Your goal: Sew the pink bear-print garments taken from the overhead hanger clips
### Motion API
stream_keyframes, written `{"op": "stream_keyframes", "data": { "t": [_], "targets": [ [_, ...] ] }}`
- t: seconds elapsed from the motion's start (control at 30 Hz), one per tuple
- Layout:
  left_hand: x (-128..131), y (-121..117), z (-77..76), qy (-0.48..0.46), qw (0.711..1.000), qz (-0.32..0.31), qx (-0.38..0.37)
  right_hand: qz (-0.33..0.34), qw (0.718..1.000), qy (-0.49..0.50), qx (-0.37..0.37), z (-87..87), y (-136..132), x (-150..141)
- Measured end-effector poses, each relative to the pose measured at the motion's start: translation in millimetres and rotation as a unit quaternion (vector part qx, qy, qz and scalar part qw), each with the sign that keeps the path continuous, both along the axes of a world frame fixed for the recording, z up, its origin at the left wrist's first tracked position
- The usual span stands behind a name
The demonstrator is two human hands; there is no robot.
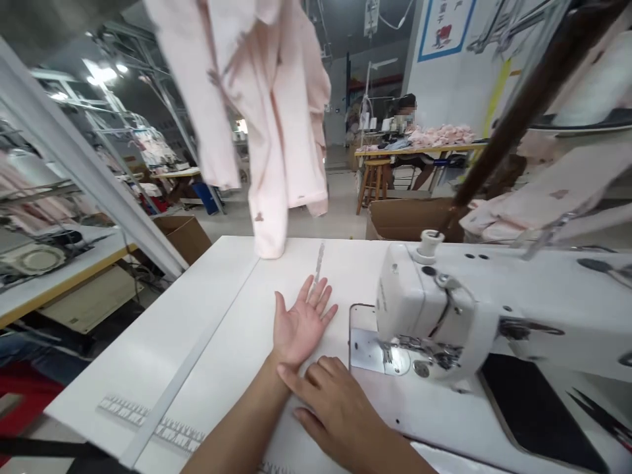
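Note:
Palm up, my left hand [300, 326] reaches out over the white sewing table [207, 296], its fingers spread and nothing in it. My right hand [340, 411] lies back up across the left wrist. Its index finger is stretched out against the wrist, the thumb stands apart, the other fingers are bent, and no object shows in it. To the right of both hands is a white sewing machine [429, 309] with its needle area lit. A pale pink garment [276, 131] with small brown motifs hangs above the table's far edge.
Measuring tape markings [148, 421] cross the table's near left. A dark flat phone-like object [540, 411] and scissors [605, 415] lie at right. Cardboard boxes [409, 217] stand beyond the table. A person [407, 122] sits at a far table with pink pieces. A slanting pole [533, 105] rises at right.

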State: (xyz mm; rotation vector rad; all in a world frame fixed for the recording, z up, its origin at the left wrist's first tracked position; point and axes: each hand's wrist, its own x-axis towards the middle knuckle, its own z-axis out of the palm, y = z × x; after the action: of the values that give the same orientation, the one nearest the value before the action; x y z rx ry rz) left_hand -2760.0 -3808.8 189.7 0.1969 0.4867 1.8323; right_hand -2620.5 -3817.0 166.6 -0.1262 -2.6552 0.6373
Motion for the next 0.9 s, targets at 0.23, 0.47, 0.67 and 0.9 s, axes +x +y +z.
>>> {"op": "stream_keyframes", "data": {
  "t": [0.23, 0.47, 0.67, 0.9],
  "targets": [
    [-3, -2, -7.7, -0.036, 0.999, -0.01, 0.013, 0.029, 0.999, 0.011, -0.014, -8.7, 0, -2],
    [-3, -2, -9.7, -0.044, 0.999, 0.018, 0.002, 0.069, 0.997, 0.019, -0.015, -2.9, -1, -1],
    [-4, -2, -9.1, -0.069, 0.997, 0.016, -0.014, 0.067, 0.996, 0.047, -0.025, -5.4, 0, 0],
    [-13, -3, -9.5, -0.066, 0.997, 0.038, -0.011, -0.01, 0.977, 0.206, 0.044, -27.1, 1, -20]
  ]
}}
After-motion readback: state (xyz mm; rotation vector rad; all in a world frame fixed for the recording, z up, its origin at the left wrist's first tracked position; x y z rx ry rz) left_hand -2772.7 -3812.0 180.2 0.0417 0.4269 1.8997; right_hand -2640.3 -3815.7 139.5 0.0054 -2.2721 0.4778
